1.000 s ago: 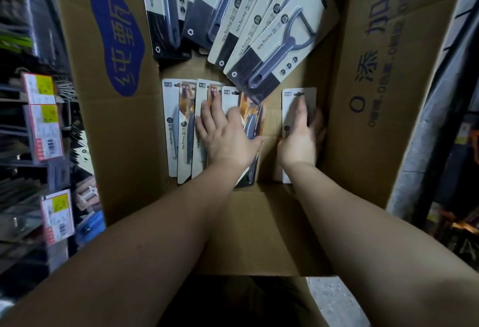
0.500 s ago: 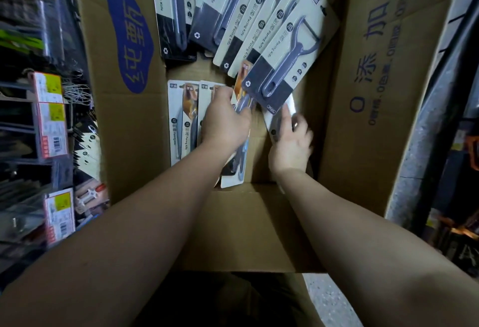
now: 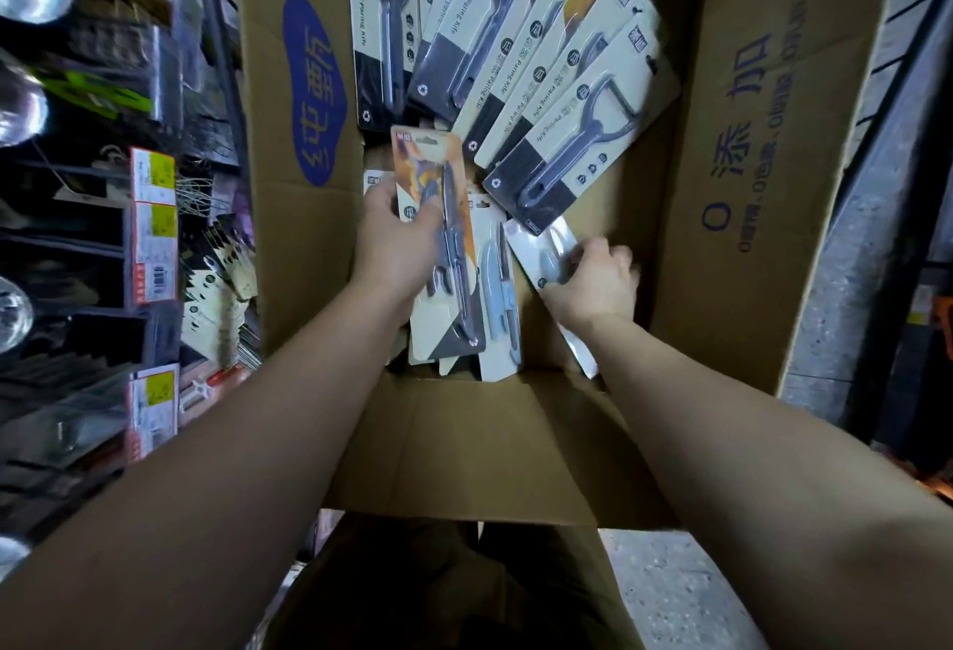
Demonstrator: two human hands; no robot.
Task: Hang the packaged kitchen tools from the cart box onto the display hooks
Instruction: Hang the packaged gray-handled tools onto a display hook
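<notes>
Both my hands are down inside the open cardboard box. My left hand grips a stack of carded knife packs, the top card orange and grey, lifted off the box floor. My right hand holds one white carded pack at a tilt by its lower half. A fan of grey peeler packs leans against the far wall of the box. One more knife pack with a pale blue handle shows just behind the left-hand stack.
Display shelving with yellow price tags and hanging goods runs along the left of the box. The box's near flap folds toward me. A speckled floor shows at the lower right, and a grey ledge rises on the right.
Both hands went from pressing flat on the packs to gripping them. The left hand has raised its stack toward me; the right hand has tilted its white pack up.
</notes>
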